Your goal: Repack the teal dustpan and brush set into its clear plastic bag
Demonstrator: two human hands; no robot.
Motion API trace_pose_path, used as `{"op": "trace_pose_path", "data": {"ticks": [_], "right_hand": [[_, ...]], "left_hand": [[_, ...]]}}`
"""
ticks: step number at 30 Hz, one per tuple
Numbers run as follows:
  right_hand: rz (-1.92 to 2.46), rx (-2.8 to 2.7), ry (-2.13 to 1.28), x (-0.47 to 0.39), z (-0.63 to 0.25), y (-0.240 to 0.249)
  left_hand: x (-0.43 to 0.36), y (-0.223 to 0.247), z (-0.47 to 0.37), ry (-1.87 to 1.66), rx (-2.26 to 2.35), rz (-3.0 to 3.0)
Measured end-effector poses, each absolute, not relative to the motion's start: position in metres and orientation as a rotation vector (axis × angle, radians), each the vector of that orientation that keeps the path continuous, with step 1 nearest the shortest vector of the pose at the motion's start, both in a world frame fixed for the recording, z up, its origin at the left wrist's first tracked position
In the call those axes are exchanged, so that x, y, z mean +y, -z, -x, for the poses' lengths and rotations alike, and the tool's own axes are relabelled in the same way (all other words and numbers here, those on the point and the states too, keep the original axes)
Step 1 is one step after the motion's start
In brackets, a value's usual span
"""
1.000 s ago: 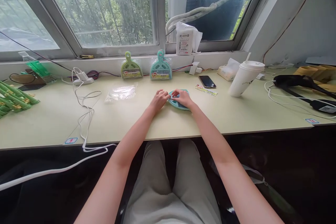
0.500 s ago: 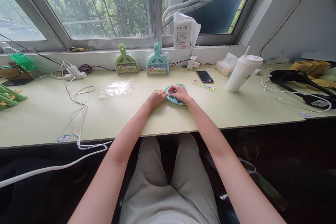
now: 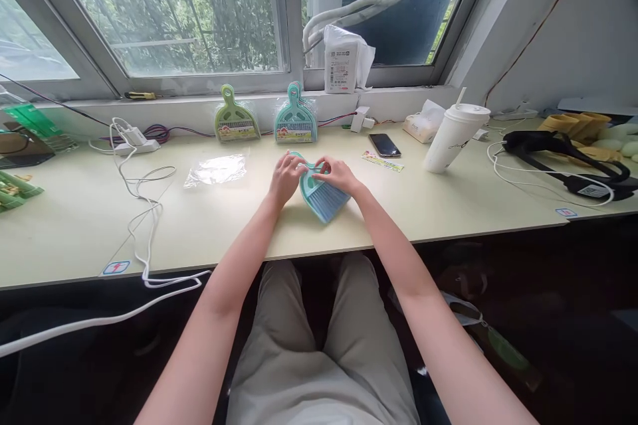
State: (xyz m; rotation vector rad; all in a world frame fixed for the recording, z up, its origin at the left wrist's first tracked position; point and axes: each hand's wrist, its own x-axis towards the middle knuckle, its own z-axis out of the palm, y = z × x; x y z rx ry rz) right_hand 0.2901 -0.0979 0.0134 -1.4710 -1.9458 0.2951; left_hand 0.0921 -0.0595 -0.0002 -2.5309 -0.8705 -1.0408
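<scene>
While two packaged dustpan sets, a green one (image 3: 236,121) and a teal one (image 3: 295,121), lean sealed against the window ledge, an emptied clear bag (image 3: 216,170) lies flat on the desk (image 3: 100,212), so unpacking appears done and handling of the loose set is judged underway. A small teal brush (image 3: 321,192) is held tilted just above the desk's near-middle, pale bristles fanned toward the person. It is grasped at its handle end by the left hand (image 3: 285,177) and the right hand (image 3: 339,174).
</scene>
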Motion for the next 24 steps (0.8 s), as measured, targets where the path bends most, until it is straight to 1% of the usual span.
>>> {"op": "trace_pose_path", "data": {"ticks": [3, 8, 10, 16, 18, 20, 22, 24], "right_hand": [[1.398, -1.923, -0.349, -0.100, -0.287, -0.014], [1.371, -1.934, -0.312, -0.103, -0.278, -0.015], [1.360, -1.908, -0.294, -0.103, -0.275, -0.014], [1.375, -1.697, -0.230, -0.098, -0.274, -0.009], [1.409, -1.619, -0.176, -0.097, -0.275, -0.007], [1.419, -1.571, -0.139, -0.097, -0.277, -0.006], [1.413, -1.568, -0.122, -0.096, -0.278, -0.005], [1.396, -1.605, -0.118, -0.094, -0.278, -0.003]], "left_hand": [[-0.058, -0.001, -0.087, 1.146, -0.937, 2.535], [-0.056, 0.002, -0.085, 1.359, -1.054, 2.570], [-0.059, 0.002, -0.090, 1.562, -1.143, 2.531], [-0.060, -0.004, -0.111, 2.393, -1.445, 2.288], [-0.059, -0.007, -0.113, 2.569, -1.588, 2.344], [-0.060, -0.010, -0.113, 2.535, -1.791, 2.720], [-0.064, -0.011, -0.112, 2.230, -1.899, 3.272], [-0.069, -0.010, -0.111, 1.919, -1.829, 3.643]]}}
